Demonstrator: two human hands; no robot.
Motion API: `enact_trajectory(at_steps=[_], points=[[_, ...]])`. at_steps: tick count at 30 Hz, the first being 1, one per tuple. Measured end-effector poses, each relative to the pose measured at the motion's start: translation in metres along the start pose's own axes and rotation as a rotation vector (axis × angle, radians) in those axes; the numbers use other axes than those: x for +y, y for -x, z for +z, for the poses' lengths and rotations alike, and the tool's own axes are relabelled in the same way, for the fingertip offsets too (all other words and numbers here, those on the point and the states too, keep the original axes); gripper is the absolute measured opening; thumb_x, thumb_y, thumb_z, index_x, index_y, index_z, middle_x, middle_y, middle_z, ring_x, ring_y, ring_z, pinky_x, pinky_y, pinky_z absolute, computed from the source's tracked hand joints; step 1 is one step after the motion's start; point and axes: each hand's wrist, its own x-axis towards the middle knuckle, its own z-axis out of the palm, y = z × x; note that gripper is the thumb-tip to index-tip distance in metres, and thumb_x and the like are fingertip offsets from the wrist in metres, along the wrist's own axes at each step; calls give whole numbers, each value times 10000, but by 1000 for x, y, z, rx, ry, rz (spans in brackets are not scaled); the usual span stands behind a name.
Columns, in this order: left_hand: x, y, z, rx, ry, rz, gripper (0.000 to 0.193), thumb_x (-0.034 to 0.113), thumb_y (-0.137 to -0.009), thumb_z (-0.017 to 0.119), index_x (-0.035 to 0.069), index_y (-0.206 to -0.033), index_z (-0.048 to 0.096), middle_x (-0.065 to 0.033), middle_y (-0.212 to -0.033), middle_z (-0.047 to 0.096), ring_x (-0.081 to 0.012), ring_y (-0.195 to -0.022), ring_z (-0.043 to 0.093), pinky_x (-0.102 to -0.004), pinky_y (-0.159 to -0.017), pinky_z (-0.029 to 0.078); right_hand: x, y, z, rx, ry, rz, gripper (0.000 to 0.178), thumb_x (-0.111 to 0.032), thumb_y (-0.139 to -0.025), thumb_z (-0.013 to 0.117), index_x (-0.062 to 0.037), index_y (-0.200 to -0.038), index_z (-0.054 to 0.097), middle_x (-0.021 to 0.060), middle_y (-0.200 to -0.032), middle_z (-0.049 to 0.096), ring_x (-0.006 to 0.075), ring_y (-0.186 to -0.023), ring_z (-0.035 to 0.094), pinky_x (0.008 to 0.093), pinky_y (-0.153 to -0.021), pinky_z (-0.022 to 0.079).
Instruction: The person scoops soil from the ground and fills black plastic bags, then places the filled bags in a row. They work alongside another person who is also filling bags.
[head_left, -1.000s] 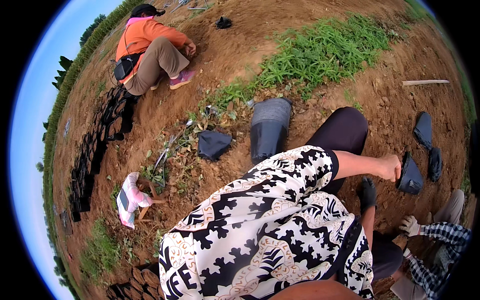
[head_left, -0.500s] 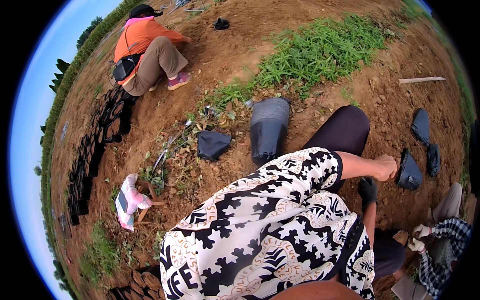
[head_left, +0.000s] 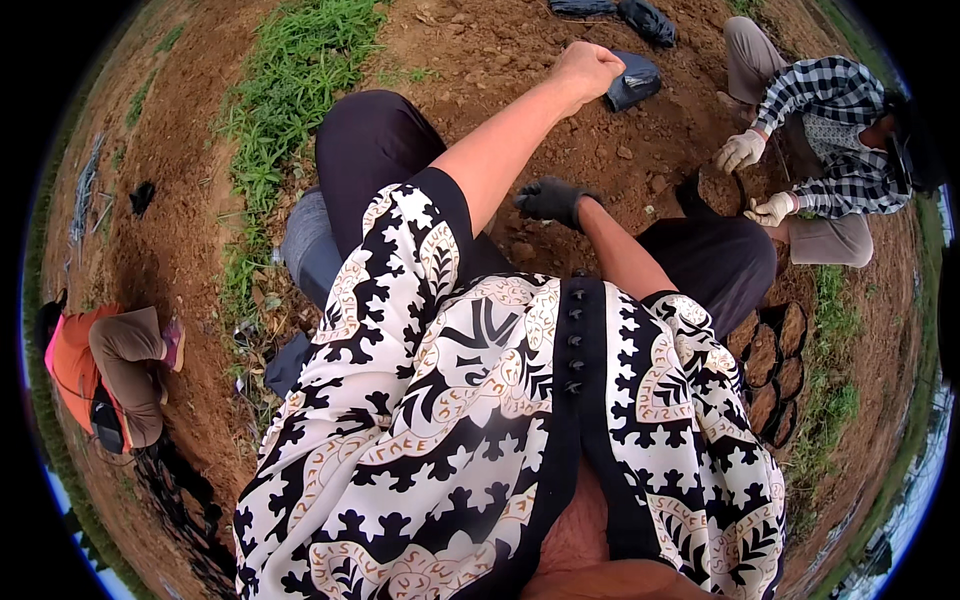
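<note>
My bare left hand point(head_left: 588, 72) reaches out over the soil with its fingers curled closed. Its fingertips are right beside a folded stack of black plastic bags point(head_left: 632, 82); whether they touch it, or hold anything, I cannot make out. My right hand point(head_left: 550, 201), in a dark glove, hovers low over the dirt between my knees. The gloved fingers are curled, and what they may hold is hidden. A grey-blue roll of plastic point(head_left: 307, 245) stands partly hidden behind my left knee. Both forearms come out of black-and-white patterned sleeves.
At the right a co-worker in a checked shirt point(head_left: 828, 100) wears white gloves and handles a black plastic bag point(head_left: 695, 195). Soil-filled black pots point(head_left: 762, 355) stand beside my right knee. Another person in orange point(head_left: 82, 350) squats far left. Green weeds point(head_left: 290, 90) grow ahead on the left.
My view has swung to the right, so the co-worker in the checked shirt is now fully in sight. My left hand stays closed near the bag stack; my right arm shows more fully.
</note>
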Motion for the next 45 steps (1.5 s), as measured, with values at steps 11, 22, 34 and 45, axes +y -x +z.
enact_trajectory(at_steps=[11, 22, 34, 45], points=[[-143, -13, 60, -104, 125, -778, 371, 312, -944, 556, 117, -1257, 512, -110, -1386, 439, -290, -1281, 410, -498, -986, 403, 160, 25, 82, -391, 419, -204, 310, -329, -796, 597, -112, -995, 696, 130, -1050, 671, 283, -961, 633, 377, -847, 493], [-234, -37, 98, -51, -278, -771, 611, 420, -921, 522, 141, -1433, 340, -139, -1451, 278, -357, -1311, 323, -463, -1065, 338, 218, 36, -6, 64, -224, 379, 380, -349, -806, 633, -67, -1056, 684, 135, -1057, 675, 291, -934, 655, 397, -853, 502], [-256, -48, 132, -227, -583, -684, 626, 531, -928, 415, 244, -1462, 263, -43, -1521, 196, -414, -1335, 178, -632, -1007, 291, 258, 39, -95, 1033, -177, 904, 661, -526, -875, 545, -108, -1376, 442, 130, -1410, 418, 321, -1281, 402, 460, -1019, 387], [-275, -26, 154, -340, -271, -438, 574, 478, -956, 364, 123, -1406, 394, -157, -1432, 342, -336, -1313, 314, -490, -1057, 264, 170, -49, -74, 853, -1207, 235, 650, -361, -867, 664, 11, -1349, 435, 95, -1267, 539, 187, -1144, 502, 313, -946, 408]])
